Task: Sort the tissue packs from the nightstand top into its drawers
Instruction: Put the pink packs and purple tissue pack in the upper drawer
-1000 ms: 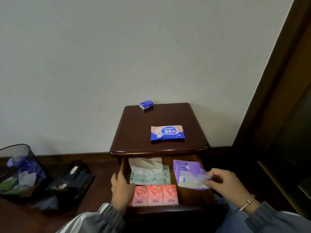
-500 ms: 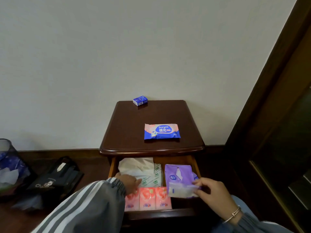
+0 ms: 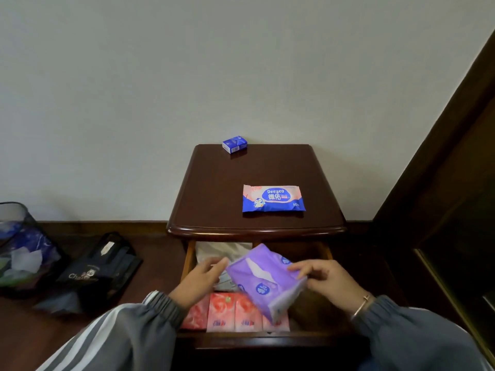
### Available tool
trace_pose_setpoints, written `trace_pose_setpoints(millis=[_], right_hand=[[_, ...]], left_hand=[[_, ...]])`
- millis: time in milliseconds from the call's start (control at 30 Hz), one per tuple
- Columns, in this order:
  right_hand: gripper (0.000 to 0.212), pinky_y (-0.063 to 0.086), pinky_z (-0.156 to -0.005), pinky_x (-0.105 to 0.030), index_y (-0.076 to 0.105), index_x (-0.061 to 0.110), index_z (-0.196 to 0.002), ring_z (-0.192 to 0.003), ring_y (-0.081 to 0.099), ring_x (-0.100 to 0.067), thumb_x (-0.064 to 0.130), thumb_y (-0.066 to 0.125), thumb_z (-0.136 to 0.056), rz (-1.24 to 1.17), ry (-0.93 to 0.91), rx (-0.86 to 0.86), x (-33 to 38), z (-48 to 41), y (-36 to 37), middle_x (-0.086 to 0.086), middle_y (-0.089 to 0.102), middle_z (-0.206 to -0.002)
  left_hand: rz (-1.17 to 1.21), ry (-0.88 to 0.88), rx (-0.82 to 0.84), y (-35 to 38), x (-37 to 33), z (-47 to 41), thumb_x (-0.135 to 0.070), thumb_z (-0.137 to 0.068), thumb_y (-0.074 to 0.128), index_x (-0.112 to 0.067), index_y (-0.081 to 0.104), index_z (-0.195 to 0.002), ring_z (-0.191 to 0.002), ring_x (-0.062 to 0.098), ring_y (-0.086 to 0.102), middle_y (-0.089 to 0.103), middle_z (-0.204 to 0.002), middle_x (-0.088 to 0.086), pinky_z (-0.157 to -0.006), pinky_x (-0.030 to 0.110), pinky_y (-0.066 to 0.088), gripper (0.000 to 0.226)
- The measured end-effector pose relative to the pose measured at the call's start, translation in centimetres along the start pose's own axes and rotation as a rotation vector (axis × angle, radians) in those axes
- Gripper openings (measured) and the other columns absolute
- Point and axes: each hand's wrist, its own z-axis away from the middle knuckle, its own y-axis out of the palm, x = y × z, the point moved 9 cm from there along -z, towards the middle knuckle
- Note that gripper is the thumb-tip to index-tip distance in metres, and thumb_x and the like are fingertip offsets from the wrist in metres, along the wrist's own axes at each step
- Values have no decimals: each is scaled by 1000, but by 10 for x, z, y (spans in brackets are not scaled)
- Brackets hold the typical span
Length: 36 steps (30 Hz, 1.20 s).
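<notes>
The top drawer (image 3: pixel 188 259) of the dark wooden nightstand (image 3: pixel 214 199) is pulled out. Above it, tilted, is a purple tissue pack (image 3: pixel 263 279). My right hand (image 3: pixel 328 283) grips its right end and my left hand (image 3: pixel 199 282) pinches its left corner. Inside the drawer, three pink tissue packs (image 3: pixel 235 315) stand in a row at the front, and a white-and-green soft pack (image 3: pixel 219 250) lies at the back left, partly hidden by my left hand. On the nightstand top lie a blue-and-pink wet wipes pack (image 3: pixel 273 198) and, at the back edge, a small blue pack (image 3: pixel 234 144).
A mesh waste bin (image 3: pixel 18 245) with crumpled paper stands on the floor at the far left, with a black bag (image 3: pixel 99 269) beside it. A dark wooden frame (image 3: pixel 442 156) rises close on the right. The wall is right behind the nightstand.
The purple pack has come up out of the drawer's right side and now tilts between both hands. My left hand left the drawer's left part and moved right onto the pack.
</notes>
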Motion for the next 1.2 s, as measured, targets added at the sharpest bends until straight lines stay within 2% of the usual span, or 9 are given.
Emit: trace_pose_setpoints(millis=[100,200,367,467,567,700,800,933,1200], right_hand=[[26,48,-89,-16,64,8,-76,-100,65,-1,-18,60,-77,-103,25,94,8,-20,16,-9,65,-112],[30,49,-96,-32,61,14,-104,-109,59,-11,-8,60,-84,-305,127,-30,-3,-32,15,-4,54,-130],[31,55,-62,-34,54,22,-114,-83,66,-21,36,61,-87,-562,505,-63,-48,-14,59,-5,64,-105],[41,52,-50,-29,49,17,-116,-58,65,-14,25,70,-82,-557,538,-221,-56,-9,66,-5,64,-90],[43,53,-51,-28,46,21,-119,-63,62,-9,19,69,-83,-549,541,-269,-49,-12,68,5,55,-96],[36,47,-84,-34,52,19,-122,-102,51,-14,17,62,-88,-456,496,-333,-38,-14,49,2,49,-116],[15,46,-86,-33,65,19,-98,-100,54,-12,8,57,-89,-412,435,-341,-25,-7,24,1,59,-107],[16,50,-79,-27,69,15,-92,-99,59,-13,6,56,-89,-331,339,-457,-18,23,-45,-3,64,-103],[17,49,-82,-33,67,17,-92,-94,65,-19,9,52,-91,-249,353,-796,-75,133,-192,-5,70,-97]], left_hand=[[294,-207,170,21,15,5,-18,-94,58,-2,56,-122,-69,17,68,68,-104,15,-62,26,56,32],[479,-270,54,10,19,6,1,-91,56,8,57,-116,-66,21,68,70,-97,22,-52,25,57,26],[614,-304,-171,2,30,13,0,-90,59,3,53,-105,-77,28,69,67,-95,22,-52,30,60,17],[590,-246,-273,5,35,20,-2,-89,61,-4,49,-103,-66,27,71,65,-95,20,-49,33,58,19],[453,-196,-416,-9,45,22,-11,-87,66,-14,47,-97,-82,36,70,61,-102,19,-67,49,59,22],[229,-168,-568,-28,40,29,-18,-86,66,-12,48,-100,-99,36,59,53,-116,20,-91,50,50,24],[-101,-178,-426,-17,25,26,-22,-86,65,-9,46,-122,-93,26,51,37,-131,14,-92,34,44,42],[-448,-131,-361,-16,6,30,-25,-84,65,-8,44,-132,-126,37,42,17,-149,15,-108,40,36,54],[-616,535,-232,46,-95,45,-1,-82,61,-10,68,-100,-103,18,58,60,-108,2,-90,15,34,22]])
